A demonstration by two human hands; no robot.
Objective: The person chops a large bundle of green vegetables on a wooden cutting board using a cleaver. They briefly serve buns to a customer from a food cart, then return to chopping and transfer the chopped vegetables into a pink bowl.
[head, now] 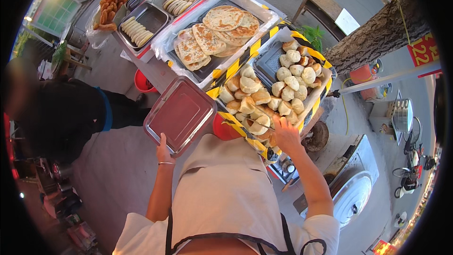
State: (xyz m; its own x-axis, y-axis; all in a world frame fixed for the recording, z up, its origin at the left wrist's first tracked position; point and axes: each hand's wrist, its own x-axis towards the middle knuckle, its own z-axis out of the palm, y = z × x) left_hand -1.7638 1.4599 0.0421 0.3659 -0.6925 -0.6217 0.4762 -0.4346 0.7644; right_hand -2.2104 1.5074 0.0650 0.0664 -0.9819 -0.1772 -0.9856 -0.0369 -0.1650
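My left hand (164, 151) grips the near edge of a shiny rectangular metal tray (178, 113), with its thumb over the rim. No food shows on the tray, whose surface looks dark red. At the right, my right hand (286, 135) is closed around metal tongs (255, 122) and reaches over the box's near corner. The tongs' tips lie among browned buns (249, 104); whether they pinch one I cannot tell. These buns and paler round buns (293, 83) fill much of a box edged with yellow-and-black tape (240, 64), around a dark perforated tray (267, 63).
Beyond stand a white box of flatbreads (214, 39), metal pans of pale breads (136, 32) and fried dough sticks (113, 1). A person in dark clothes (70, 113) is at left. At right are a tree trunk (382, 35) and a large round metal lid (354, 198).
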